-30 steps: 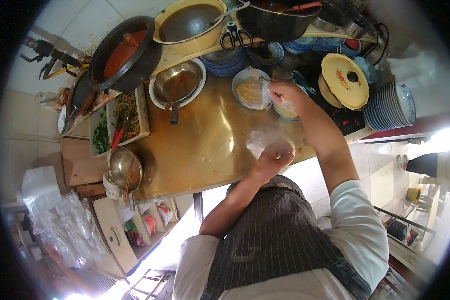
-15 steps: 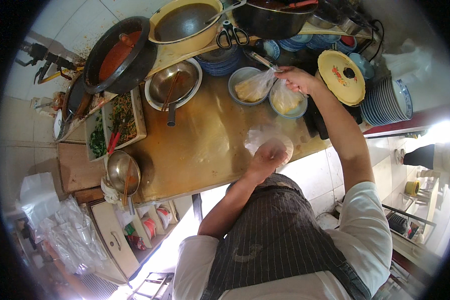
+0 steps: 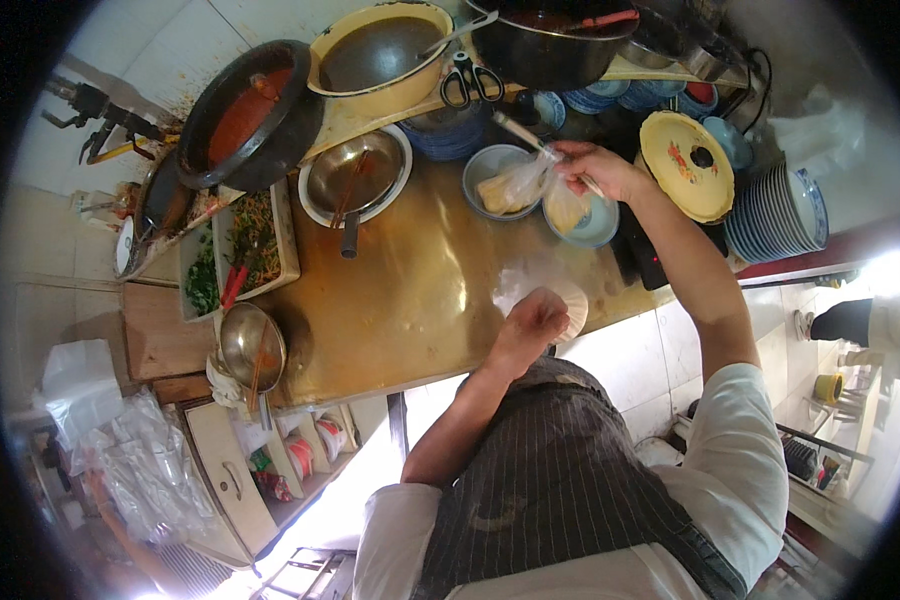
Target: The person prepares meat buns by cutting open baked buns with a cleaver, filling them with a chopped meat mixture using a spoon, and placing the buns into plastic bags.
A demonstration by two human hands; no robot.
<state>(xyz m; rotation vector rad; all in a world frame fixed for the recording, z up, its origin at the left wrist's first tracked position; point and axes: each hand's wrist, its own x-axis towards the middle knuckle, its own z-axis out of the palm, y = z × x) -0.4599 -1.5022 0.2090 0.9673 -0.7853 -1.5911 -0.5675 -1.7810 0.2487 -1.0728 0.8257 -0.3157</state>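
Note:
My right hand (image 3: 595, 168) is closed around the gathered necks of clear plastic bags with pale yellow food in them. One plastic bag (image 3: 510, 190) slumps into a grey-blue bowl (image 3: 475, 165); another plastic bag (image 3: 567, 207) hangs over a light blue bowl (image 3: 600, 222) beside it. A pale stick-like tool (image 3: 518, 133) extends past the right hand's fingers; whether it is gripped, I cannot tell. My left hand (image 3: 532, 325) is closed near the counter's front edge, its fingertips partly hidden. Against it are a crumpled clear sheet (image 3: 515, 288) and a round whitish dish (image 3: 574, 312).
On the counter (image 3: 400, 310) stand a metal pan (image 3: 355, 180) in a white bowl and a trough of chopped vegetables (image 3: 288, 250). Behind, a shelf bears big pots (image 3: 380, 60) and scissors (image 3: 470, 82). A yellow lid (image 3: 685, 165) and stacked plates (image 3: 770, 220) are at right.
The bag over the light blue bowl has drawn up into a narrower shape, baring more of the bowl. My left hand, blurred before, is now sharper in nearly the same place.

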